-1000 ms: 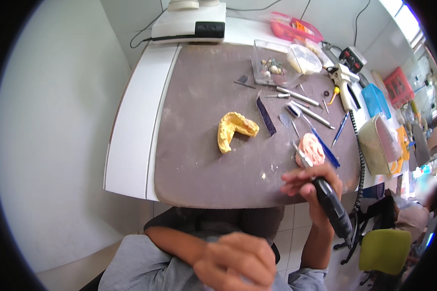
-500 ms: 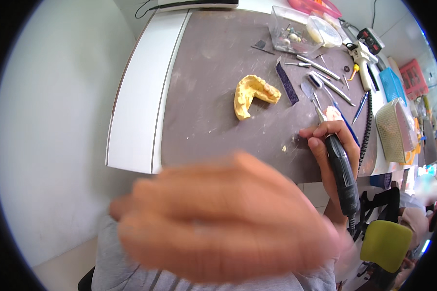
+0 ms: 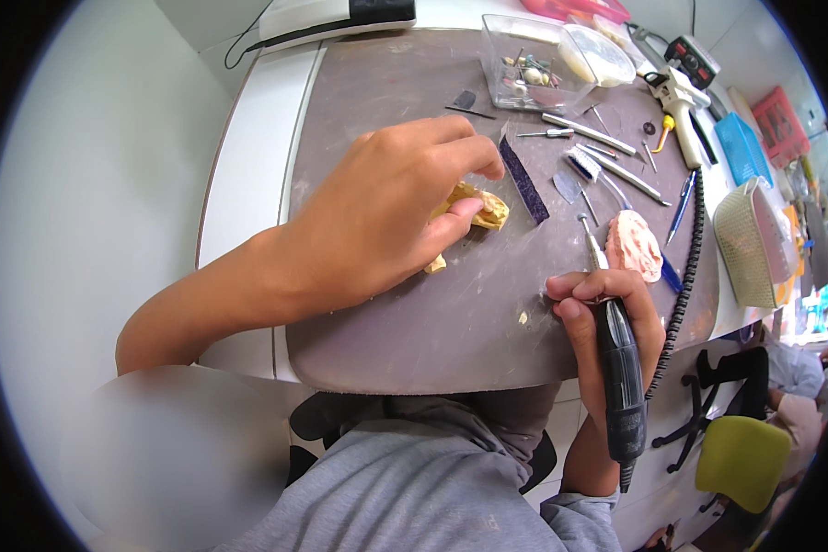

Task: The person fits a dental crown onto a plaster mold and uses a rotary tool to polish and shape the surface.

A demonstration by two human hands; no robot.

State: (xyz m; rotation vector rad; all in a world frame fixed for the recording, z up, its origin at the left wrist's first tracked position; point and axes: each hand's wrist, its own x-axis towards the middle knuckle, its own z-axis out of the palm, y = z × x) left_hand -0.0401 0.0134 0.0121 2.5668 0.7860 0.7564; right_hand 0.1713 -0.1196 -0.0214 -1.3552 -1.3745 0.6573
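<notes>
The left hand (image 3: 414, 189) is arching over a yellow dental cast (image 3: 492, 213) on the brown work mat (image 3: 414, 345), its thumb and forefinger standing apart with a gap between them; whether the thumb is pressing on the cast, I cannot tell. The hand is hiding much of the cast, leaving mainly one toothed arm and a small end piece showing. The right hand (image 3: 616, 313) is holding a black rotary handpiece (image 3: 623, 386), fingers wrapping its front part, with the metal bit (image 3: 583, 221) pointing away from the body.

A pink dental model (image 3: 633, 244) is lying just right of the bit, partly covering the blue handle of a toothbrush (image 3: 582, 164). A dark strip (image 3: 527, 184) is lying between the cast and the toothbrush, near the left fingertips. Beyond it, slim metal instruments (image 3: 589, 133) are crowding the mat, and a clear plastic box (image 3: 515, 103) is holding small burs and pale pieces. A blue pen (image 3: 681, 207) is resting by the coiled black cord (image 3: 685, 285), which is bordering the work area on the right. Farther right, a white dispensing gun (image 3: 681, 97), a blue basket (image 3: 743, 147) and a woven pouch (image 3: 743, 253) are taking up the table's side.
</notes>
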